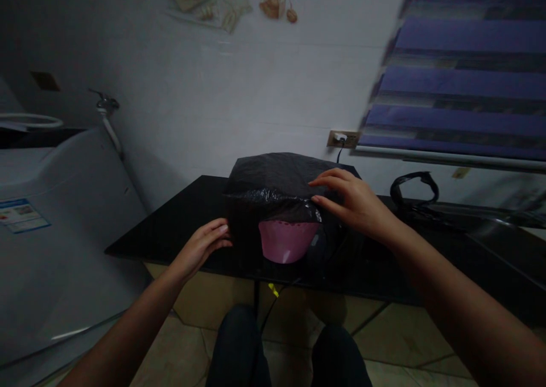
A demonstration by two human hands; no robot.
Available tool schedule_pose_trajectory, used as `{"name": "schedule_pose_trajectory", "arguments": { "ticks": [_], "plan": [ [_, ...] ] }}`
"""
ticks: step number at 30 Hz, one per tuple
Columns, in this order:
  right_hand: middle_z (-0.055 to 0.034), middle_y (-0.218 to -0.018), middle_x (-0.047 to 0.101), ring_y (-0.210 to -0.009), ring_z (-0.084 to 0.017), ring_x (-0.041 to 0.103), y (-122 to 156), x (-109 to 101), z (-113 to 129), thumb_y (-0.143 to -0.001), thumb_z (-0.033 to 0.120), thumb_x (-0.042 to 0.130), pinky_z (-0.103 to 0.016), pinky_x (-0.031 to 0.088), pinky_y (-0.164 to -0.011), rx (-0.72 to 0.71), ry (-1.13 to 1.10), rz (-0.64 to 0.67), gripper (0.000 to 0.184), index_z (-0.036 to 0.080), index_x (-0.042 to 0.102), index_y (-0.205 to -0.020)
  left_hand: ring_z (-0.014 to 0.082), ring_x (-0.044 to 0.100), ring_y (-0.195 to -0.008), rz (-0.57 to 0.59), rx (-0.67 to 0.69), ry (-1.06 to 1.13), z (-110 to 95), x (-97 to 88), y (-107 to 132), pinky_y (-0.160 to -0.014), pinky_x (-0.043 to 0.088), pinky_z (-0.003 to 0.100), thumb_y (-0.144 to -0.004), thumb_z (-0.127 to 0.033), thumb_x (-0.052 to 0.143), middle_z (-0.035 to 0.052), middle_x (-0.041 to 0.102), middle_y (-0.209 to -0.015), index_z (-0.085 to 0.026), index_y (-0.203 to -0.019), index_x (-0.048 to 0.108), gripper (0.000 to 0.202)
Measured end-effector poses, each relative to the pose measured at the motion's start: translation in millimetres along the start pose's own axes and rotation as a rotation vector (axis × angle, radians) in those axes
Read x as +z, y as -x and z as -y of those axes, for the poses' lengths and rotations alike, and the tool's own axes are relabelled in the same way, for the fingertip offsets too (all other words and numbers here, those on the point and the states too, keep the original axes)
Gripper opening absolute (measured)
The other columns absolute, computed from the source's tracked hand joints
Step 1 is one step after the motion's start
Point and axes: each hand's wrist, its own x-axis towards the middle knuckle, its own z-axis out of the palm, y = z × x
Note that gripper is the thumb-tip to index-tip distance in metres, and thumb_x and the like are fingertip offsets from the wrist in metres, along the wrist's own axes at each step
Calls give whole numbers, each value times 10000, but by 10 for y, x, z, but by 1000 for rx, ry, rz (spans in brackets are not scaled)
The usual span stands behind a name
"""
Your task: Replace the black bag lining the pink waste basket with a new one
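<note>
A bulky object covered by a black plastic bag (273,177) stands on a black countertop (170,228). A pink perforated part (285,240) shows below the bag's lower edge at the front. My left hand (200,248) rests against the object's lower left side, fingers curled on the bag. My right hand (350,199) lies on the bag's upper right, fingers pinching the plastic near its edge. A dark cord with a yellow tag (273,289) hangs down from the counter's front edge.
A white washing machine (55,216) stands at the left, with a tap (106,104) on the wall above it. A wall socket (342,139) sits behind the bag. A black looped strap (413,188) lies at the right, under a purple striped blind (460,74).
</note>
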Motion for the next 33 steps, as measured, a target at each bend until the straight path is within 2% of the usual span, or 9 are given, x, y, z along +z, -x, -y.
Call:
{"name": "schedule_pose_trajectory", "arguments": {
  "ticks": [5, 9, 13, 18, 21, 27, 33],
  "plan": [
    [-90, -1072, 611, -1020, -180, 580, -87, 35, -28, -885, 329, 564, -356, 484, -921, 13, 12, 104, 254, 171, 695, -1035, 191, 640, -788, -34, 26, 39, -12, -82, -50, -722, 561, 318, -631, -346, 823, 54, 685, -838, -155, -862, 715, 319],
    [-88, -1046, 616, -991, -169, 588, -122, 37, -23, -893, 326, 545, -338, 491, -897, 14, -6, 146, 256, 177, 714, -1015, 177, 630, -805, -78, 85, 49, -58, -85, -138, -722, 541, 282, -665, -305, 794, 55, 685, -865, -144, -861, 713, 267],
    [-87, -1023, 621, -963, -161, 593, -138, 32, -3, -886, 313, 554, -331, 493, -882, 14, -24, 139, 244, 178, 721, -1000, 178, 631, -837, -105, 135, 102, -122, -21, -231, -744, 517, 272, -676, -272, 770, 74, 693, -913, -131, -883, 716, 256],
    [-84, -995, 627, -936, -156, 599, -146, 46, -5, -882, 318, 556, -327, 494, -874, 14, -39, 129, 239, 192, 732, -983, 197, 642, -852, -80, 124, 144, -175, 85, -282, -704, 499, 260, -669, -234, 754, 88, 705, -904, -130, -864, 713, 224],
    [-85, -980, 631, -924, -155, 602, -151, 59, -11, -883, 331, 555, -318, 496, -864, 8, -45, 120, 246, 193, 740, -967, 227, 651, -881, -54, 118, 161, -192, 117, -289, -719, 508, 282, -654, -232, 754, 89, 709, -874, -132, -843, 713, 218],
    [-84, -950, 635, -892, -151, 603, -157, 70, -8, -879, 341, 559, -310, 502, -838, 0, -46, 104, 252, 204, 750, -970, 263, 642, -969, -44, 130, 240, -240, 141, -274, -838, 516, 351, -644, -248, 745, 88, 715, -880, -143, -758, 707, 159],
    [-87, -935, 640, -872, -155, 604, -154, 72, -4, -877, 361, 555, -317, 510, -820, 15, -57, 101, 268, 212, 756, -976, 265, 645, -944, -37, 139, 217, -291, 157, -242, -826, 524, 361, -648, -256, 737, 70, 701, -797, -155, -699, 691, 122]
  ]
}}
